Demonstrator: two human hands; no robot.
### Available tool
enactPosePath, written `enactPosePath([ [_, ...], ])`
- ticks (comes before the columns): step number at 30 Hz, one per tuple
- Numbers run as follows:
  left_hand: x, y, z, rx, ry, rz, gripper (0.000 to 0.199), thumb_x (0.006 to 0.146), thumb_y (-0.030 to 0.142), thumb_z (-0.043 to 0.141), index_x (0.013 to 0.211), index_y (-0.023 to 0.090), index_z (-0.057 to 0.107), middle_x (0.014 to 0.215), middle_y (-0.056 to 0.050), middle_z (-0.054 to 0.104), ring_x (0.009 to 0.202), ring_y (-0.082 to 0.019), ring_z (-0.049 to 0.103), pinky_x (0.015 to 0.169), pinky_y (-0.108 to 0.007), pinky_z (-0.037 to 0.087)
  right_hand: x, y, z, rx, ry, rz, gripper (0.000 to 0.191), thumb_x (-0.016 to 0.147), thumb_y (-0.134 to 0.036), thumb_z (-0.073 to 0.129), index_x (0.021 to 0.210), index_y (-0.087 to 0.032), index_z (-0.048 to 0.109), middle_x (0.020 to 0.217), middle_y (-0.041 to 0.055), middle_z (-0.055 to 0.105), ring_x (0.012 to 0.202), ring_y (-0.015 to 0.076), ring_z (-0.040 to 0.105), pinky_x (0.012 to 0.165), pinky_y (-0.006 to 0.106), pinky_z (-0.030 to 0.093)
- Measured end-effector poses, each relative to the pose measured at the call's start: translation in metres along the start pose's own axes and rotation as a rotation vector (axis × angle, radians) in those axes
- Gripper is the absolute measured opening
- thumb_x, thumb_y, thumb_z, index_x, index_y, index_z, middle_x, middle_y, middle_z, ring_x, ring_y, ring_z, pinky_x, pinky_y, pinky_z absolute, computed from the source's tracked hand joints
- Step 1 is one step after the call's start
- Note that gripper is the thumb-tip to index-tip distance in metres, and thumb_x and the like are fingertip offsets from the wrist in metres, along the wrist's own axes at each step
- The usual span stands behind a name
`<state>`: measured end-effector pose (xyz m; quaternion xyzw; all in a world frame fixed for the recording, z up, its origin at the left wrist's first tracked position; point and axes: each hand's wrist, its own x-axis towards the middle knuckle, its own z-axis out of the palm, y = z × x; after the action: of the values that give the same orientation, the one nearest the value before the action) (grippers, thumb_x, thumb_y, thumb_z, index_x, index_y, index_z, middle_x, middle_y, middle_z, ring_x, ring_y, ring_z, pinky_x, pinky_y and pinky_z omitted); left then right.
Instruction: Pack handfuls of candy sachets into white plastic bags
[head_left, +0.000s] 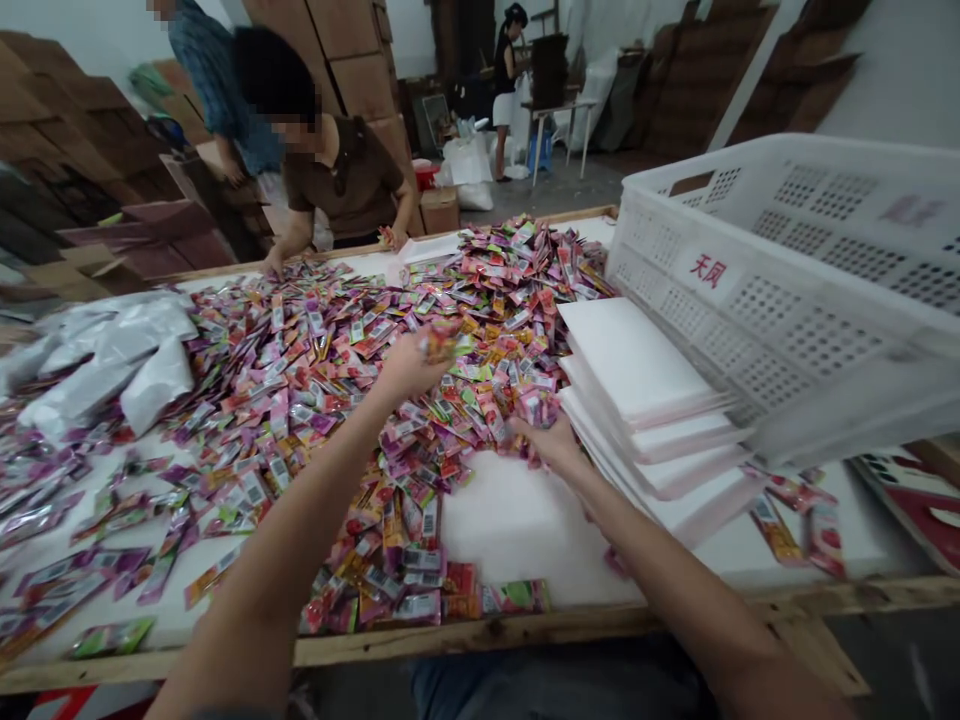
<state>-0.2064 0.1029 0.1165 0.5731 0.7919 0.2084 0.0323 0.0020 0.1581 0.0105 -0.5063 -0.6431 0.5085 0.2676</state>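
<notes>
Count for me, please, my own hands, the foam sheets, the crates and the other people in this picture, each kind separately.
Own hands: 2
Foam sheets: 4
Crates: 1
Other people: 3
Total: 10

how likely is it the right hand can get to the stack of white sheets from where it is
Likely yes. The right hand is right beside the stack of white sheets, with only a few loose sachets near its edge. The white plastic crate stands behind the stack, not between them.
</notes>
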Motion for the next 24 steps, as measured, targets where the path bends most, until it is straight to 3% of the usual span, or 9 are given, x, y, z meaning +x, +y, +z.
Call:
enactPosePath([
  [2,0.033,0.005,0.015,0.335,-0.178,0.085,0.025,0.068,0.027,0.058,0.09,0.016,0.063,0.092,-0.008,0.066,0.09,-0.024,0.061,0.08,-0.033,0.046,0.009,-0.01,0.018,-0.237,0.046,-0.061,0.027,0.062,-0.037,0.065,0.077,-0.014,0.059,0.078,0.0105,0.067,0.069,0.0226,0.063,0.059,0.03,0.05],
  [4,0.047,0.008,0.035,0.466,-0.262,0.068,0.025,0.065,0.018,0.059,0.089,0.012,0.064,0.091,-0.014,0.066,0.089,-0.028,0.061,0.077,-0.035,0.046,0.013,-0.015,0.032,-0.468,0.04,-0.066,0.03,0.062,-0.033,0.066,0.084,-0.013,0.06,0.087,0.0136,0.066,0.081,0.0261,0.062,0.067,0.032,0.049],
  [8,0.034,0.001,0.064,0.521,-0.253,0.025,0.024,0.067,0.01,0.055,0.089,0.009,0.063,0.088,-0.018,0.066,0.088,-0.03,0.061,0.073,-0.036,0.046,0.011,-0.009,0.041,-0.643,-0.008,-0.071,0.033,0.067,-0.02,0.059,0.1,-0.015,0.056,0.094,0.0138,0.065,0.088,0.0262,0.061,0.071,0.031,0.046],
  [11,0.021,-0.006,0.066,0.529,-0.213,0.047,0.023,0.071,0.012,0.052,0.092,0.011,0.061,0.09,-0.016,0.065,0.094,-0.029,0.058,0.075,-0.036,0.045,0.008,-0.004,0.04,-0.681,-0.024,-0.073,0.035,0.068,-0.02,0.057,0.102,-0.013,0.054,0.095,0.0163,0.064,0.09,0.0286,0.06,0.073,0.034,0.045],
  [16,0.007,-0.009,0.05,0.504,-0.142,0.101,0.022,0.072,0.012,0.048,0.091,0.014,0.058,0.091,-0.015,0.063,0.098,-0.028,0.054,0.079,-0.035,0.042,-0.003,-0.002,0.025,-0.651,-0.006,-0.127,0.031,0.067,-0.022,0.056,0.098,-0.013,0.056,0.092,0.0135,0.065,0.088,0.0274,0.06,0.073,0.033,0.044],
  [20,-0.013,-0.011,0.039,0.193,0.068,0.09,0.022,0.071,0.021,0.053,0.093,0.018,0.053,0.091,-0.008,0.063,0.091,-0.023,0.057,0.079,-0.032,0.043,-0.029,0.012,-0.002,-0.58,0.043,-0.169,0.034,0.064,-0.032,0.061,0.094,-0.016,0.057,0.09,0.0096,0.065,0.087,0.0254,0.059,0.072,0.031,0.044],
  [22,-0.023,-0.011,0.035,-0.073,0.201,0.041,0.035,0.068,0.028,0.058,0.101,0.019,0.05,0.091,-0.005,0.062,0.085,-0.021,0.058,0.076,-0.031,0.045,-0.044,0.023,-0.011,-0.584,-0.027,-0.161,0.03,0.061,-0.033,0.063,0.086,-0.016,0.058,0.084,0.0088,0.065,0.081,0.0254,0.06,0.068,0.031,0.044],
  [24,-0.031,-0.009,0.032,-0.272,0.251,-0.057,0.044,0.064,0.034,0.064,0.103,0.019,0.05,0.086,-0.004,0.063,0.08,-0.02,0.059,0.074,-0.031,0.047,-0.055,0.033,-0.017,-0.557,-0.127,-0.132,0.017,0.059,-0.029,0.063,0.07,-0.018,0.057,0.072,0.0065,0.064,0.07,0.023,0.06,0.061,0.03,0.044],
])
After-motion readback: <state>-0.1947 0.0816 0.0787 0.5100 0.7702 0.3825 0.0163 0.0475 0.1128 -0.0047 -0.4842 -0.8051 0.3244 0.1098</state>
